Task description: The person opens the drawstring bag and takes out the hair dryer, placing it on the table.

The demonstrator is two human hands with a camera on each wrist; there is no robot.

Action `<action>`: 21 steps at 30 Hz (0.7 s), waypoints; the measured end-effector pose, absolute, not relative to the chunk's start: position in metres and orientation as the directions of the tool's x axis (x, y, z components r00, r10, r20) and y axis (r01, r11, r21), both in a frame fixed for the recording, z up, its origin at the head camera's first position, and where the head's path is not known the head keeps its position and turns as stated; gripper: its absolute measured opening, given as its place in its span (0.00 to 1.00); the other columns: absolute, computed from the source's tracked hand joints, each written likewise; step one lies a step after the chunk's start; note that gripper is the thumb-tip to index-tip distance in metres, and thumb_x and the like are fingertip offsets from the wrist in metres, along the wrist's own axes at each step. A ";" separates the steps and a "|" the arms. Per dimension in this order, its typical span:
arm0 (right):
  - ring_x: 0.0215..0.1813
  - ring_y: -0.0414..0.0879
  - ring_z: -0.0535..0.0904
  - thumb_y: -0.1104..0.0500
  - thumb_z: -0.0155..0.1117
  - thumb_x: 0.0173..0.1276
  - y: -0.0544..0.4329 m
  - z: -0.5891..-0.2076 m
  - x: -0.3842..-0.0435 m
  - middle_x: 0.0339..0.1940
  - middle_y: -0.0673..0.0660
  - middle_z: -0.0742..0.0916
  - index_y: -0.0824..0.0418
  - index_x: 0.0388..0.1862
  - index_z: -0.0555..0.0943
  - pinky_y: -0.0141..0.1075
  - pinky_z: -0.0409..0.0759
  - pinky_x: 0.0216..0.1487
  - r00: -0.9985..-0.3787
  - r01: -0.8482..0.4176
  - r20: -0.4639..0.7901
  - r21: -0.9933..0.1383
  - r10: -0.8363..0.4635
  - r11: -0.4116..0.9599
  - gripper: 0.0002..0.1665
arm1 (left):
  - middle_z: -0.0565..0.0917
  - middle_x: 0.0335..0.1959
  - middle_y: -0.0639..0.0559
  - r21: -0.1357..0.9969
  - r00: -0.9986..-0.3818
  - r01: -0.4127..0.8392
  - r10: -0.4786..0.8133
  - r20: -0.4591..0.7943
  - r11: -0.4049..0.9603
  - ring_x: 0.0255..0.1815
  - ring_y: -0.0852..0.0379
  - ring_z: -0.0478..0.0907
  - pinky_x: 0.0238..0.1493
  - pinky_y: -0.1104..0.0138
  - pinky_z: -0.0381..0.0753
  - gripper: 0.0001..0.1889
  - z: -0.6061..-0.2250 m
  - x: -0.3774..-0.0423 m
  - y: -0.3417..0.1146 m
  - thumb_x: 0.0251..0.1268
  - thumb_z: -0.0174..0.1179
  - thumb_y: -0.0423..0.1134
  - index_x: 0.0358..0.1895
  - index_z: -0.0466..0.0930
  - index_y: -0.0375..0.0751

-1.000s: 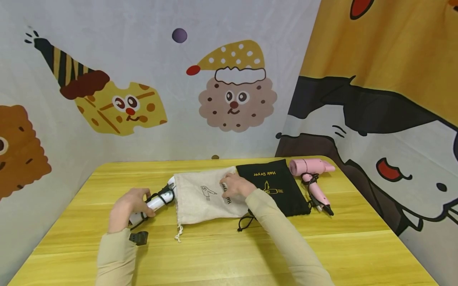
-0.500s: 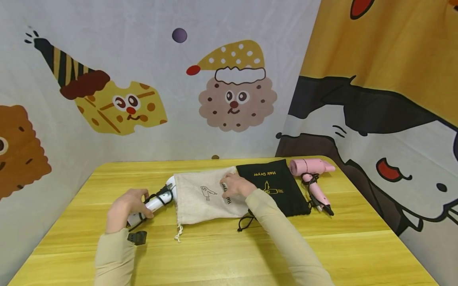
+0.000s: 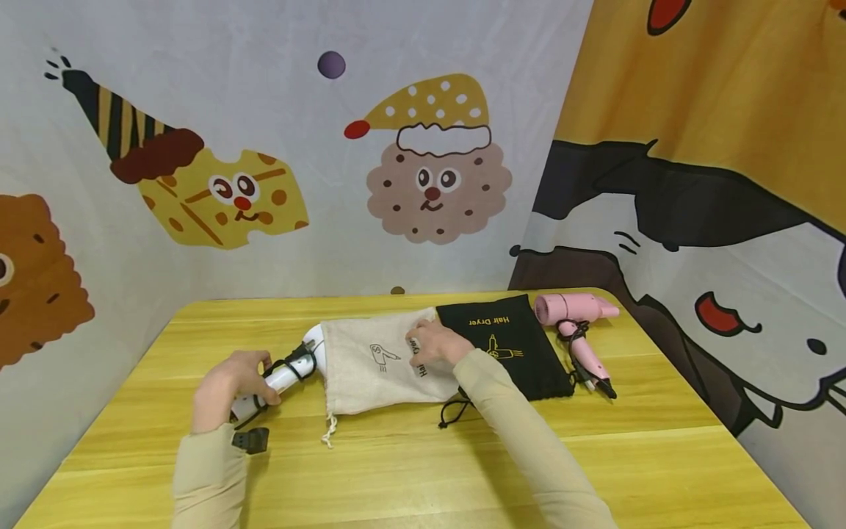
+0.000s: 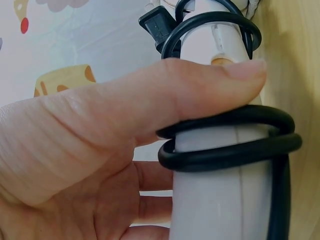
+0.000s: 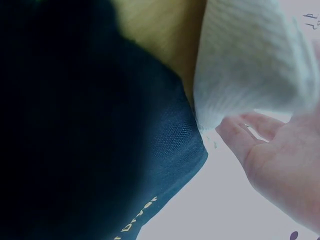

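Observation:
A white hair dryer [image 3: 284,378] lies at the left with its head end inside the mouth of a beige drawstring bag [image 3: 360,382]. My left hand [image 3: 228,386] grips its handle, thumb laid across the white handle [image 4: 215,200] in the left wrist view. Loops of black cord [image 4: 230,155] wrap the handle, and a black plug [image 4: 159,26] sits farther up. At the bag's far end my right hand [image 3: 438,344] holds the cloth, with its fingers partly hidden behind the beige fabric [image 5: 245,65] in the right wrist view.
Right of the beige bag lies a black drawstring bag [image 3: 529,375] lettered "Hair Dryer", its cord loop [image 3: 452,415] in front. A pink hair dryer [image 3: 568,308] with its cord wrapped round it rests beyond. Cartoon-printed cloth [image 3: 264,66] hangs behind the wooden table [image 3: 396,477].
My left hand has drawn the white hair dryer slightly left and toward me, and more of its head shows outside the beige bag. My right hand has stayed put.

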State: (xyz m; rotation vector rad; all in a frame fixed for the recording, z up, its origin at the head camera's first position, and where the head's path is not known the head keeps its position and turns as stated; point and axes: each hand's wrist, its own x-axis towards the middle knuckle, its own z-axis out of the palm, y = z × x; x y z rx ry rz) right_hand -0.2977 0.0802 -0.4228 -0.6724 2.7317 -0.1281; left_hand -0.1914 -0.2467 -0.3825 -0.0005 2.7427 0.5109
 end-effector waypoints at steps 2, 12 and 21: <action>0.73 0.55 0.61 0.45 0.65 0.63 0.080 -0.423 -0.298 0.71 0.56 0.68 0.49 0.67 0.70 0.49 0.69 0.68 -0.838 -0.436 -0.286 -0.163 -0.465 0.885 0.33 | 0.77 0.36 0.40 0.346 -0.940 -0.058 0.065 -0.335 0.937 0.31 0.51 0.74 0.30 0.62 0.76 0.29 -0.383 -0.191 -0.248 0.40 0.74 0.44 0.44 0.71 0.35; 0.74 0.55 0.61 0.45 0.64 0.64 0.080 -0.423 -0.298 0.72 0.56 0.67 0.48 0.67 0.70 0.50 0.69 0.68 -0.836 -0.437 -0.286 -0.169 -0.468 0.883 0.33 | 0.77 0.37 0.39 0.342 -0.937 -0.058 0.067 -0.342 0.938 0.32 0.51 0.74 0.31 0.62 0.76 0.30 -0.381 -0.190 -0.254 0.42 0.74 0.45 0.46 0.71 0.34; 0.74 0.57 0.59 0.45 0.64 0.64 0.080 -0.425 -0.299 0.72 0.56 0.67 0.47 0.67 0.70 0.52 0.68 0.68 -0.838 -0.432 -0.293 -0.158 -0.460 0.888 0.33 | 0.76 0.37 0.39 0.357 -0.936 -0.080 0.053 -0.348 0.931 0.32 0.50 0.73 0.30 0.63 0.75 0.29 -0.381 -0.188 -0.259 0.42 0.74 0.45 0.46 0.72 0.35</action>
